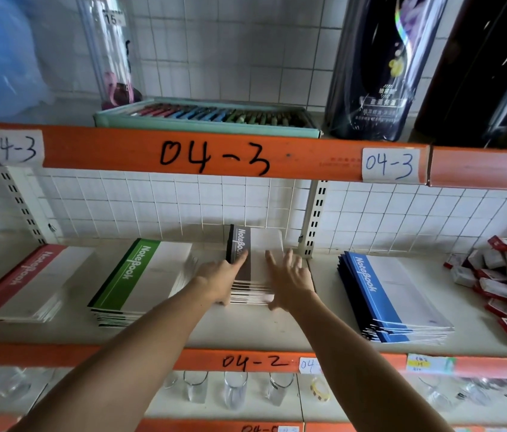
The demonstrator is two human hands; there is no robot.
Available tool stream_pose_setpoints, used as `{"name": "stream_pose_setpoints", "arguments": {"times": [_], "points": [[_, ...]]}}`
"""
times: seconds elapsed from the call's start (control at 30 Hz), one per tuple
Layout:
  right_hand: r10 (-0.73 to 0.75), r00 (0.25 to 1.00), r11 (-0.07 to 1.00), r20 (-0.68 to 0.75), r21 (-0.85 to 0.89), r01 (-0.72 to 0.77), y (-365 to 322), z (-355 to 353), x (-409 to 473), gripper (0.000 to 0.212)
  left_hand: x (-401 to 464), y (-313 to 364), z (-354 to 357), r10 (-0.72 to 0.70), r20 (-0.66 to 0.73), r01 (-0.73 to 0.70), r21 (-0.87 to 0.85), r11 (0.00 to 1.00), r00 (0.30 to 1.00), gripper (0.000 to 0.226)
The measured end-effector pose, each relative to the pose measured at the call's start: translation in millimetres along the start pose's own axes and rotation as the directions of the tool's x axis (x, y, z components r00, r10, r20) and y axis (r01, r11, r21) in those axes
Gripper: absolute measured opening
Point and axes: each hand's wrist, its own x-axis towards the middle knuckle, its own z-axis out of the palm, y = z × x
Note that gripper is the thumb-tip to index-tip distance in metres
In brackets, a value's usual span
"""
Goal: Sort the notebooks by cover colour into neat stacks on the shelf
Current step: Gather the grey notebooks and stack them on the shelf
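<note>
Head view of a cream shelf (277,325) edged by an orange rail marked 04-2 (255,360). Four stacks of thin paper notebooks lie along it, left to right across the middle of the frame: a red-banded stack (27,282), a green-banded stack (140,279), a dark brown-banded stack (253,266) and a blue-banded stack (392,300). Both hands work the brown stack at frame centre. The left hand (221,275) lies against its left edge with fingers straight, the forefinger reaching onto the brown band. The right hand (289,275) rests with fingers spread flat on the pale cover toward the right edge. Neither hand pinches anything. Judged from this, sorting by colour appears complete and the step in hand is squaring the brown stack. The next move probably calls for gentle inward pressure from both sides, then the same for the fanned edges of the blue and green stacks. Small red-and-white boxes (501,275) lie heaped at the right of the frame.
</note>
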Motion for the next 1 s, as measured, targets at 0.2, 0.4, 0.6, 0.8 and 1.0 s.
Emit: {"name": "stream_pose_setpoints", "arguments": {"times": [0.2, 0.4, 0.6, 0.8, 1.0], "points": [[-0.076, 0.988, 0.996, -0.131, -0.052, 0.07, -9, 11, -4, 0.122, 6, -1, 5, 0.0, -0.014, 0.001, 0.045, 0.999, 1.0, 0.129], [-0.091, 0.99, 0.992, -0.109, 0.082, 0.1, -6, 10, 0, 0.115, 13, -3, 7, -0.016, 0.073, 0.023, -0.1, 0.995, 0.997, 0.125], [-0.149, 0.988, 0.877, 0.041, 0.467, 0.113, 7, -8, 2, 0.121, 14, -9, 5, 0.055, 0.204, 0.034, -0.407, 0.913, 0.977, 0.142], [0.049, 0.994, 0.545, 0.093, 0.832, -0.105, 17, -22, -1, 0.111, 6, -20, -15, 0.028, 0.331, 0.256, -0.777, 0.575, 0.943, 0.132], [0.22, 0.871, -0.004, 0.438, 0.894, -0.449, 14, -22, 10, 0.05, 13, -17, -20, -0.155, 0.461, 0.455, -0.887, -0.076, 0.874, 0.06]]}}
